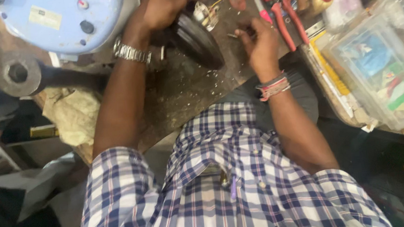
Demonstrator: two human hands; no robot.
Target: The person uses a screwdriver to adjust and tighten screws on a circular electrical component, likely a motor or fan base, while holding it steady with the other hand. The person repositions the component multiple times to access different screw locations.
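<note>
1. nearest the camera: blue, white and red checked cotton shirt (224, 200) fills the lower frame; a pen clip shows at its chest pocket.
2. right forearm rises from the shirt, with a band of red and white threads (273, 87) round the wrist.
3. right hand (261, 42) is over the scarred dark wooden workbench (183, 92), fingers curled inward and pinched on something small and thin near the thumb; too small to tell what it is.
4. left forearm runs up the frame's middle-left, a silver metal link watch (131, 52) on the wrist.
5. left hand (163, 3) is closed over the top of a round black metal motor part (199, 37), disc-shaped, standing on edge on the bench between the two hands. the hand grips its upper rim. pale wires and a small white connector show at the part's upper right side.
6. pale chips and shavings lie scattered on the bench below the black part.
7. just right of the right hand: red-handled pliers (286, 20), lying beside other hand tools.
8. further right: a clear plastic compartment box (386, 74) with small coloured packets inside, at the bench's edge.
9. far left top: a pale blue round metal appliance housing (64, 17) with a dark knob, just beside the left hand.
10. left of that: a grey round metal hub (18, 73), blurred.
11. lower left: crumpled tan cloth (73, 113) hanging off the bench edge.
</note>
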